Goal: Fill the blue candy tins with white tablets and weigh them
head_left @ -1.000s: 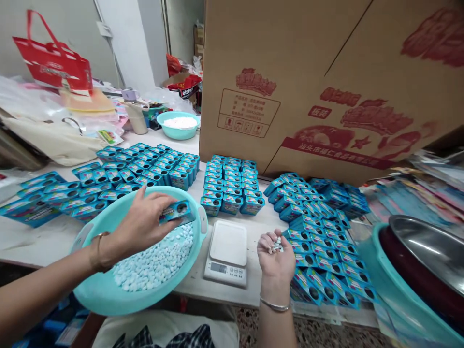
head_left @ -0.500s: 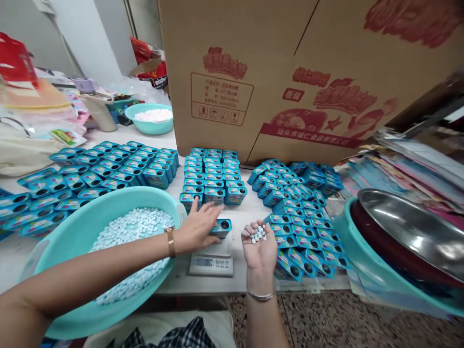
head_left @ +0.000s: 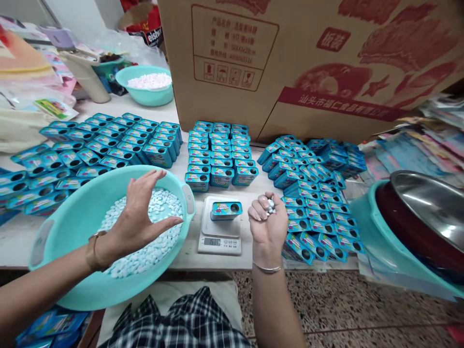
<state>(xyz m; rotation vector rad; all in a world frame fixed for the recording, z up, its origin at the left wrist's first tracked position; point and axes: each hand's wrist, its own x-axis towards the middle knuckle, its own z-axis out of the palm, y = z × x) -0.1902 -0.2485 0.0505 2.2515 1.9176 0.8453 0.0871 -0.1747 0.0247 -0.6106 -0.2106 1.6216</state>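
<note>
My left hand (head_left: 143, 212) hangs over the large turquoise basin (head_left: 54, 285), fingers spread and holding nothing. Pale blue and white candies (head_left: 159, 251) lie in that basin. My right hand (head_left: 267, 222), palm up with curled fingers, holds a few small candies (head_left: 270, 207) right of the scale. On the small white scale (head_left: 220, 244) stands one blue box (head_left: 226, 210) with a dark round hole in its top; neither hand touches it. Rows of similar blue boxes (head_left: 222, 176) stand behind the scale, and more boxes (head_left: 311, 222) are beside my right hand.
A big cardboard carton (head_left: 232, 106) rises behind the boxes. More blue boxes (head_left: 155, 154) stand at the left, near a small turquoise bowl (head_left: 154, 96) of pale candies. Stacked basins with a metal bowl (head_left: 431, 208) are at the right.
My left hand has left the box on the scale and moved left over the basin. My right hand's fingers have curled further around the candies. The view has tilted down.
</note>
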